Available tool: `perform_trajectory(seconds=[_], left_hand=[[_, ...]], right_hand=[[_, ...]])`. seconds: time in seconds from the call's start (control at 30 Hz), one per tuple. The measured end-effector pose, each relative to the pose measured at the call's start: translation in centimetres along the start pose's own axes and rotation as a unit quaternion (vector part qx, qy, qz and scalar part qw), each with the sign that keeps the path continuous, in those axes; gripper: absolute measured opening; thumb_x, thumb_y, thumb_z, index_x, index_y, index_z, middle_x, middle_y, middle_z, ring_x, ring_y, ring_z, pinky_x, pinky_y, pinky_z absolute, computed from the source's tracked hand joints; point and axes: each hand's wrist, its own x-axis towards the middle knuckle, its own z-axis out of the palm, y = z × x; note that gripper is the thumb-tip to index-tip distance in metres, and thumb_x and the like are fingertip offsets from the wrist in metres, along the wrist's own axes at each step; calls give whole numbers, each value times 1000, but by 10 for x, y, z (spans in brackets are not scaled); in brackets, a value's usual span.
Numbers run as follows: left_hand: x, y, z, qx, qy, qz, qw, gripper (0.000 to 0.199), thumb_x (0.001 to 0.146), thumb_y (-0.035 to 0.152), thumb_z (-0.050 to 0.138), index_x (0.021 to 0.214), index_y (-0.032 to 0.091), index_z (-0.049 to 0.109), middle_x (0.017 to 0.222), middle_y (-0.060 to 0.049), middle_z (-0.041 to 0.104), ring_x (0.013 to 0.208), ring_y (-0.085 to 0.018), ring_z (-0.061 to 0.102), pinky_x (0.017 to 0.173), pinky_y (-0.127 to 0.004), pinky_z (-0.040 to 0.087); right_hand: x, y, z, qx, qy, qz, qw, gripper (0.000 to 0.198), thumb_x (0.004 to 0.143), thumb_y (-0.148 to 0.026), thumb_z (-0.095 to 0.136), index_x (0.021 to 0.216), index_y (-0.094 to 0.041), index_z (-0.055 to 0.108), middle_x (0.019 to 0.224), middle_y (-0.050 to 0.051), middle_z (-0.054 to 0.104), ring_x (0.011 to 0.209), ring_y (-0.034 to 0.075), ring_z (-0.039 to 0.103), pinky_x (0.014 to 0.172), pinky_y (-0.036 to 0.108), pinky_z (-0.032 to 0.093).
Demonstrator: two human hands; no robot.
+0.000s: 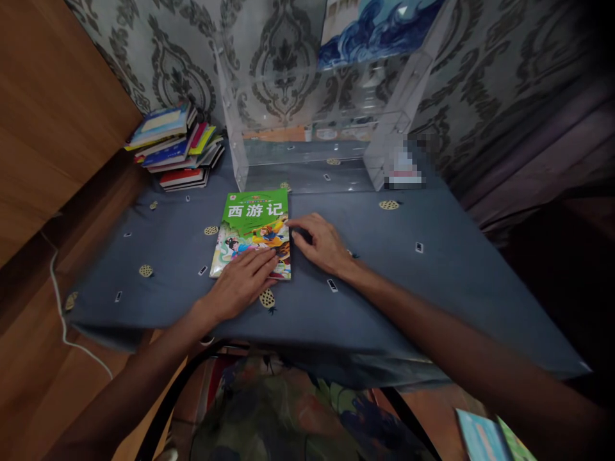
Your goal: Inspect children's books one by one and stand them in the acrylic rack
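Note:
A green picture book (pixel 257 221) with white Chinese characters and cartoon figures lies closed on the table, its cover facing up. My left hand (pixel 246 278) rests flat over the lower part of the cover, fingers stretched out. At the book's right edge is my right hand (pixel 319 242), its thumb and forefinger held apart and the forefinger tip at the edge. Whether that fingertip lifts the cover I cannot tell. The other right-hand fingers are curled and partly hidden.
A clear acrylic rack (pixel 235 147) stands behind the book against the patterned wall. To its left is an uneven stack of books (pixel 180 150). A patterned grey-blue cloth (pixel 384 256) covers the table. More books (pixel 485 435) lie below at the lower right. A white cable (pixel 62 314) hangs at left.

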Motion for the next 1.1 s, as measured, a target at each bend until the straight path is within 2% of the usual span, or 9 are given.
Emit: perform_trajectory(seconds=[0.27, 0.47, 0.63, 0.8, 0.97, 1.1], left_hand=[[3, 3, -2, 30, 37, 12, 999, 29, 103, 26, 49, 124, 11, 60, 119, -15, 71, 114, -25, 67, 98, -41, 56], [6, 2, -2, 44, 40, 16, 998, 26, 103, 24, 47, 119, 11, 63, 116, -14, 72, 109, -24, 69, 94, -40, 57], [5, 4, 0, 52, 42, 22, 998, 26, 102, 21, 47, 119, 10, 63, 116, -15, 72, 109, -25, 68, 93, -40, 58], [4, 5, -1, 45, 40, 14, 998, 28, 103, 26, 48, 122, 11, 62, 115, -14, 72, 108, -24, 68, 92, -40, 58], [5, 7, -1, 32, 40, -10, 999, 30, 102, 28, 48, 123, 11, 61, 118, -15, 70, 111, -25, 66, 95, -42, 57], [6, 6, -9, -31, 28, -23, 999, 31, 102, 31, 50, 123, 12, 62, 120, -15, 69, 112, -25, 65, 95, -44, 57]], right_hand=[[-8, -14, -1, 48, 5, 26, 999, 27, 93, -22, 53, 114, -22, 70, 87, 4, 73, 85, 21, 67, 81, 37, 54], [-24, -33, 0, 73, -4, 28, 997, 27, 92, -20, 54, 113, -22, 71, 88, 3, 74, 84, 19, 69, 81, 34, 55], [-34, -42, -1, 106, -4, 12, 994, 26, 93, -20, 52, 110, -21, 71, 93, 5, 75, 86, 18, 70, 80, 32, 55], [-33, -45, -2, 123, -7, -53, 991, 25, 92, -16, 52, 104, -22, 73, 88, 3, 76, 80, 16, 68, 78, 32, 55], [-33, -48, -5, 95, -20, -80, 992, 22, 92, -15, 52, 102, -18, 72, 90, 5, 76, 80, 16, 67, 77, 32, 55], [-34, -46, -3, 71, -34, -80, 994, 24, 93, -17, 52, 106, -22, 72, 93, 6, 75, 86, 19, 67, 80, 36, 54]])
